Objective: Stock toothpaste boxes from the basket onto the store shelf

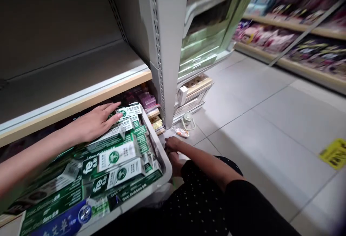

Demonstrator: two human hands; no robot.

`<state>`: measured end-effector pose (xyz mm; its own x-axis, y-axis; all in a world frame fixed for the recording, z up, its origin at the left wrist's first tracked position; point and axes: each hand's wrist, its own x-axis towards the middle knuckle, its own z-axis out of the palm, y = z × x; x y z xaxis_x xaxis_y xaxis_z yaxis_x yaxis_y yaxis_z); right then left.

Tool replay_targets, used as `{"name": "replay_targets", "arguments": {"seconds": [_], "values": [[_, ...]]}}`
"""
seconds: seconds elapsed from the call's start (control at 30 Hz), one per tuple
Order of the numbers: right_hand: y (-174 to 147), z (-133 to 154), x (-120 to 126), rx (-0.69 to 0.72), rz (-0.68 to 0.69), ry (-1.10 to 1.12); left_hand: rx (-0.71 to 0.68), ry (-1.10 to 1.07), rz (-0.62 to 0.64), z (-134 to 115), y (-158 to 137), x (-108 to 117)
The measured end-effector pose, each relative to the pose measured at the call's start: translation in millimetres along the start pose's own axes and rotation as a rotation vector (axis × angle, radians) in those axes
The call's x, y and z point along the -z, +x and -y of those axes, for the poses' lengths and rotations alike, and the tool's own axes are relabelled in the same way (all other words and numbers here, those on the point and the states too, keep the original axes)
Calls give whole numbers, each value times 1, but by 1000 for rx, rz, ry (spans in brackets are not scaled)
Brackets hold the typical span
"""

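Note:
My left hand lies with fingers stretched over a green-and-white carton at the back of a white plastic basket. The basket is heaped with long, narrow green-and-white cartons that look like toothpaste boxes. One blue carton lies at its near left. Beyond the basket's right rim, my right hand is low near the floor with its fingers curled. What it holds or touches, if anything, is too small and partly hidden to make out.
A bare grey shelf with a wooden front edge overhangs the basket's far side. Purple packs fill the lower shelf. A metal upright stands beyond. A pale green cup and a small packet lie on the tiled floor.

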<state>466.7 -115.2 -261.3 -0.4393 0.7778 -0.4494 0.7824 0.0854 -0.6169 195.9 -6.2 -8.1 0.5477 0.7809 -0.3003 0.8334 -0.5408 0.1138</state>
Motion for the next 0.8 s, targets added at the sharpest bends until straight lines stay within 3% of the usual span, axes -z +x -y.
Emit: {"name": "replay_targets", "arguments": {"seconds": [0.1,0.2,0.3,0.37,0.53,0.67,0.8], "values": [[-40,3,46,-99,-84,-204,-45,-56,-116,7,-34,12],[-95,25,106,-62,-237,-228,-53,-157,-268,21,-87,27],[-142,80,153,99,-395,-110,-31,-333,-411,38,-135,29],[-157,127,165,204,-487,-41,-19,-526,-469,44,-158,21],[-146,237,147,414,-567,126,-99,-1112,-491,37,-186,-1],[-120,298,121,524,-535,158,-150,-1251,-532,37,-198,-11],[-97,335,100,662,-716,120,-164,-1296,-733,54,-216,-17]]}}
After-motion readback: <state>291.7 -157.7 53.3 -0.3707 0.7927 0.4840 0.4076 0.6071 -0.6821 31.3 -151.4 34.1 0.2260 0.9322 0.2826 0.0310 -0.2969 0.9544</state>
